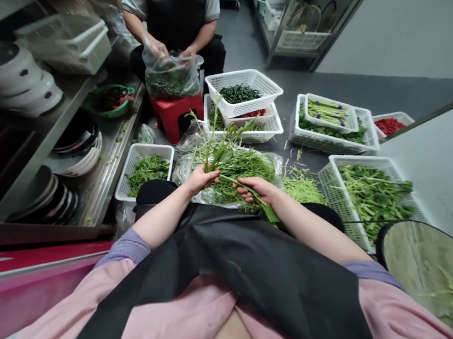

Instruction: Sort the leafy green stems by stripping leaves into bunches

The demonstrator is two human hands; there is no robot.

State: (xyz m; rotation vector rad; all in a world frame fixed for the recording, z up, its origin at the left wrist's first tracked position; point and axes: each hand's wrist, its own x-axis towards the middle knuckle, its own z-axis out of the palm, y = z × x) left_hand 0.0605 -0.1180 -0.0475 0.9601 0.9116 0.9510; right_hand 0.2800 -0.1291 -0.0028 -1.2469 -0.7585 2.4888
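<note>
Upright leafy green stems rise from my left hand, whose fingers are closed round their lower part. My right hand is closed on a green stem that spans the short gap between the hands, its leafy end hanging down to the right. Just beyond both hands lies a heap of thin green stems on clear plastic. Right of it is a loose pile of pale green cut stalks on the floor.
A white basket of leaves stands left, a larger basket of greens right. Stacked baskets hold green and red chillies. Opposite, a person handles a plastic bag on a red stool. Metal shelving lines the left.
</note>
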